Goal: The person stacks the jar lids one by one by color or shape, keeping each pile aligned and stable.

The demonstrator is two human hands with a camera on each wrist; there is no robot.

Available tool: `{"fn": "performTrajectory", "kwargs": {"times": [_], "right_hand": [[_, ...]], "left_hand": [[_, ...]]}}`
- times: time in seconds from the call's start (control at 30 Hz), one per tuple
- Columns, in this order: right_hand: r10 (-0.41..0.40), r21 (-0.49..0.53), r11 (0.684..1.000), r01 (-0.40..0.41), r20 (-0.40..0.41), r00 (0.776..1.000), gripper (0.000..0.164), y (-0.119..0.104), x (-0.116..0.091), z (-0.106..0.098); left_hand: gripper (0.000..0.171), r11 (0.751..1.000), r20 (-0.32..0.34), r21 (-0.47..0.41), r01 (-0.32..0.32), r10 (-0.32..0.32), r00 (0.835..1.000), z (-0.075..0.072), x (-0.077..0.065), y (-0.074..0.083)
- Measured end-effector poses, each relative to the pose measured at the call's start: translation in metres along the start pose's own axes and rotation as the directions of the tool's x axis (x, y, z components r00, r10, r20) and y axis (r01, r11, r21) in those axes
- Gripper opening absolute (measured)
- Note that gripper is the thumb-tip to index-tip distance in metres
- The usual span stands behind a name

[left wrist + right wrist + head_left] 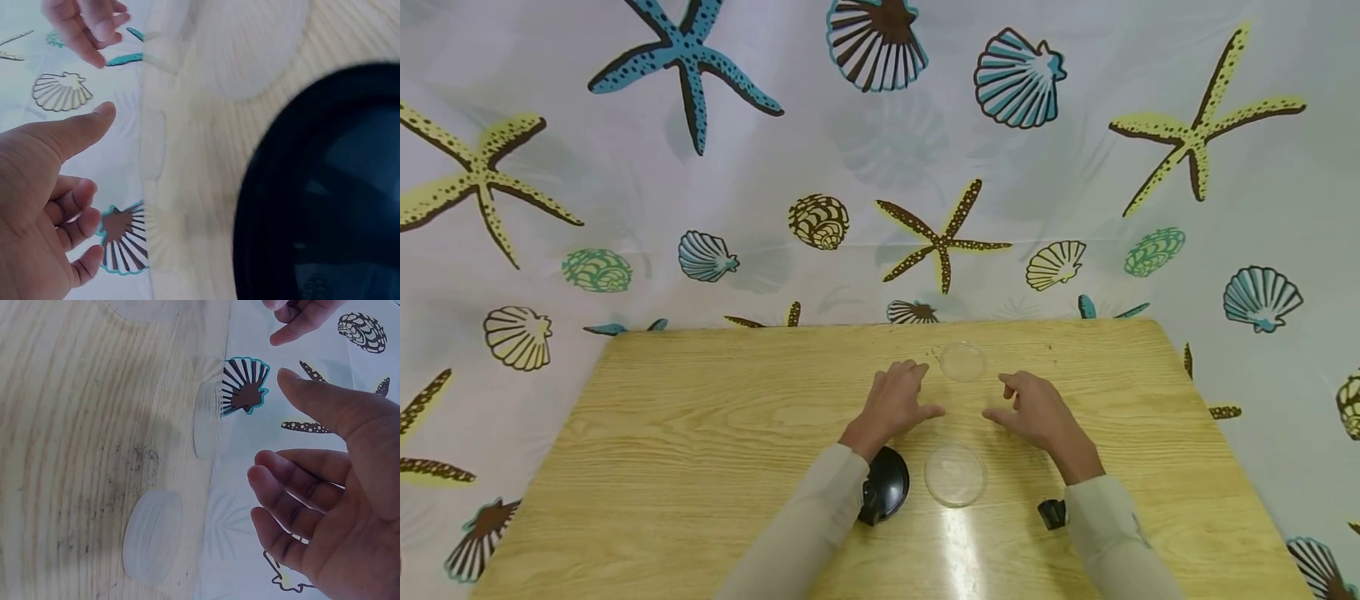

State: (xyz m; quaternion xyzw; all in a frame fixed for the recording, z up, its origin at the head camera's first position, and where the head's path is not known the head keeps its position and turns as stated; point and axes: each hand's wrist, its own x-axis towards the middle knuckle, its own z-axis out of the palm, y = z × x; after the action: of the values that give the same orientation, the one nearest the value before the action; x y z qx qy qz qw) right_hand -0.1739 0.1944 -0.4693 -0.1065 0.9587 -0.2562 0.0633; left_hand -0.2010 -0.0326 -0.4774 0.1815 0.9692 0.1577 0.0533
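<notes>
My left hand (895,402) is held above the table, thumb and fingers spread apart, holding nothing. Facing it, my right hand (1036,410) has loosely bent fingers and a thumb set apart, also with nothing in it. Beyond the gap between the hands lies a clear round dish (962,362). A second clear round dish (955,475) rests nearer me, between the forearms. In the right wrist view, a frosted clear dish (153,537) sits by dark specks. Beside my left wrist is a round, glossy black object (887,483), partly hidden by the sleeve.
A small black object (1052,513) lies against the right sleeve. The wooden table (715,417) ends at a straight far edge. Behind it hangs a white cloth (760,192) printed with shells and starfish.
</notes>
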Motion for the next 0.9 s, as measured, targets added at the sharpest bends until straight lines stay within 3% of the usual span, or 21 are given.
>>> {"fn": "performTrajectory", "kwargs": {"times": [0.17, 0.47, 0.9], "right_hand": [[-0.007, -0.010, 1.000, 0.007, 0.015, 1.000, 0.064, -0.002, 0.006, 0.003], [0.000, -0.066, 0.998, 0.002, 0.034, 0.999, 0.066, -0.001, 0.014, 0.004], [0.003, -0.121, 0.993, 0.006, 0.073, 0.997, 0.069, 0.002, 0.028, 0.003]], "left_hand": [[0.071, 1.000, -0.016, 0.019, 0.002, -0.002, 1.000, 0.002, 0.001, -0.005], [0.064, 0.998, 0.011, -0.064, -0.007, 0.008, 1.000, 0.000, 0.008, -0.008], [0.066, 0.996, 0.041, -0.089, 0.006, -0.002, 0.999, 0.003, 0.016, -0.010]]}}
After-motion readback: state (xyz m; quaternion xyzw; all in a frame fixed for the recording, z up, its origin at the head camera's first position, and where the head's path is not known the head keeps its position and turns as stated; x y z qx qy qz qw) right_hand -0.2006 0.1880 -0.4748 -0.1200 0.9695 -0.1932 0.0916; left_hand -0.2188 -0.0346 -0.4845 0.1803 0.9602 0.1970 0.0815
